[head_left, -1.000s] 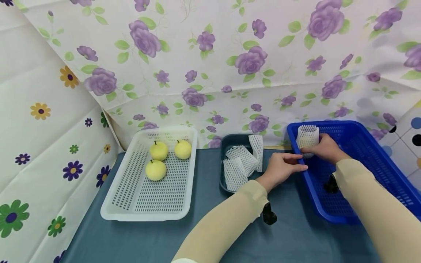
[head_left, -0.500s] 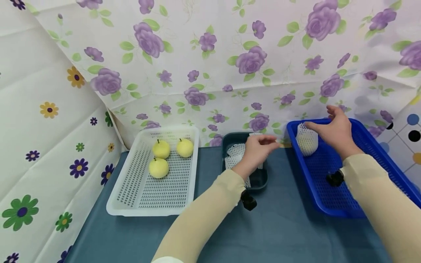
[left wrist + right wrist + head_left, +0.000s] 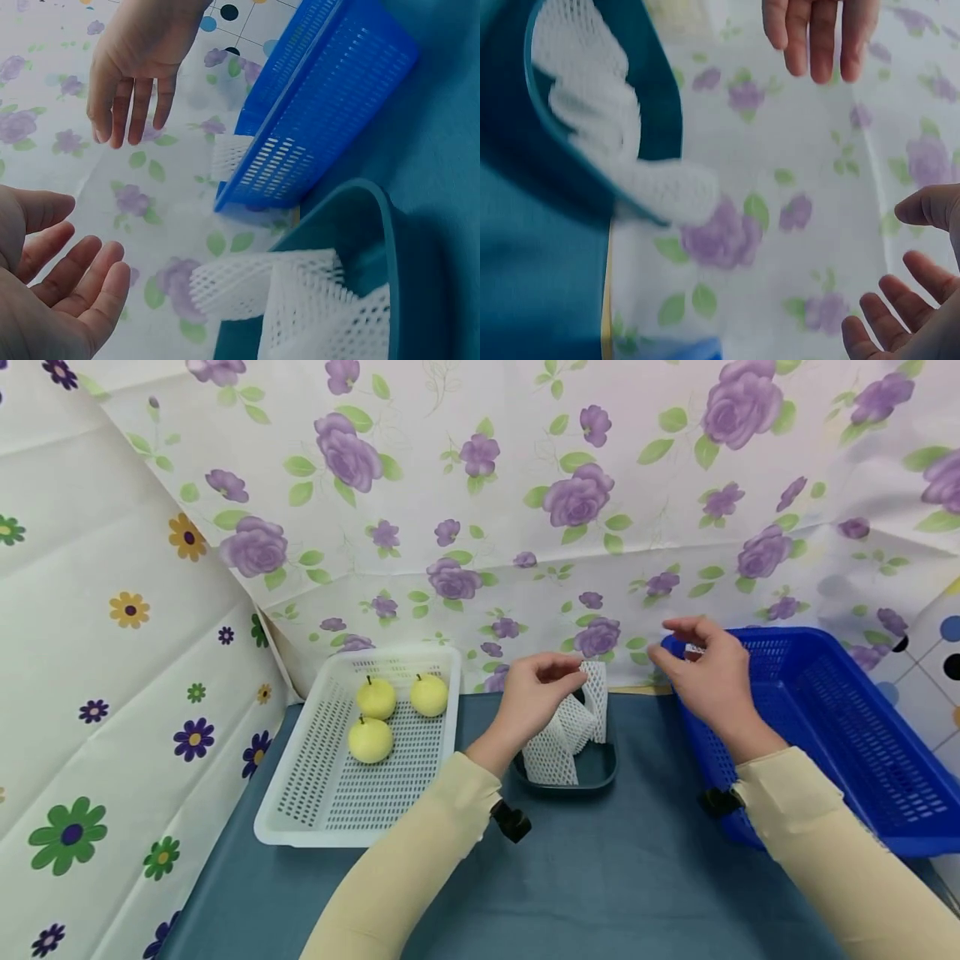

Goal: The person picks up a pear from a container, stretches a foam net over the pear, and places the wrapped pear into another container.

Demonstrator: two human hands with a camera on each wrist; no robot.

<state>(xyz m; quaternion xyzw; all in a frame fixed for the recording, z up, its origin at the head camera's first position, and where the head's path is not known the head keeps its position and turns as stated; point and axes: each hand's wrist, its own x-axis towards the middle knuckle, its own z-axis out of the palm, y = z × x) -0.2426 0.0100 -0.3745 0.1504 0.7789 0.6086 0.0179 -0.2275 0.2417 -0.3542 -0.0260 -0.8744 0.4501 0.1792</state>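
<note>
My left hand (image 3: 534, 702) hovers over the left side of a dark green tub (image 3: 570, 790), fingers loosely bent and holding nothing. White foam net sleeves (image 3: 551, 752) lie in that tub, one leaning up over its back rim. My right hand (image 3: 708, 681) is raised by the left rim of the blue basket (image 3: 825, 664), thumb and fingers apart with nothing between them. Behind it the netted pear in the basket is mostly hidden; in the left wrist view the white top of its foam net (image 3: 231, 156) shows over the rim.
A white basket (image 3: 345, 839) on the left holds yellow pears (image 3: 371, 741) with dark stems. Blue-green cloth (image 3: 570, 885) covers the table. Floral sheeting (image 3: 480, 510) stands right behind the containers.
My right hand has let go of the netted pear in the blue basket, risen and moved left. The left hand has left that basket's rim and moved left past the green tub.
</note>
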